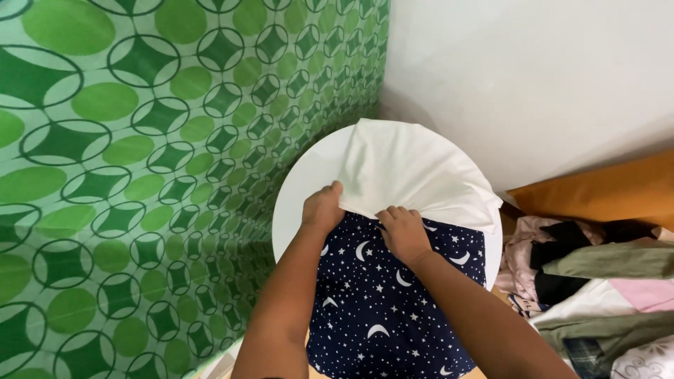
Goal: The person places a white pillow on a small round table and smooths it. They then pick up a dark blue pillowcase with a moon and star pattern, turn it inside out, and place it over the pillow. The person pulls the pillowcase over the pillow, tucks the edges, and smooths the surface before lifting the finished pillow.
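A person bends over a small round white bench (302, 189) at the centre of the frame, both bare hands working a white cloth (407, 168) that lies across the far half of the bench top. The left hand (323, 209) closes its grip on the near edge of the white cloth, thumb on top and fingers curled under the hem. The right hand (403, 231), just beside it to the right, bunches the same edge, knuckles up and fingers pressed together into the fabric, which gathers into folds between the two hands. From there the white cloth fans out toward the upper middle of the frame, one corner reaching the bench's far rim and its right side draping past the right rim.

Beneath the hands and forearms, a navy blue cloth with white stars and crescent moons (382, 302) covers the near half of the bench and hangs down toward the bottom edge of the frame; the white cloth's edge overlaps it.

A green patterned curtain of circles and four-pointed shapes (119, 161) fills the left side of the frame, running up to a plain white wall (533, 77) in the upper right. In the lower right, a heap of mixed clothes (597, 281) in pink, black, olive and white lies near the bench, with an orange-brown cushion (604, 189) above it against the wall.
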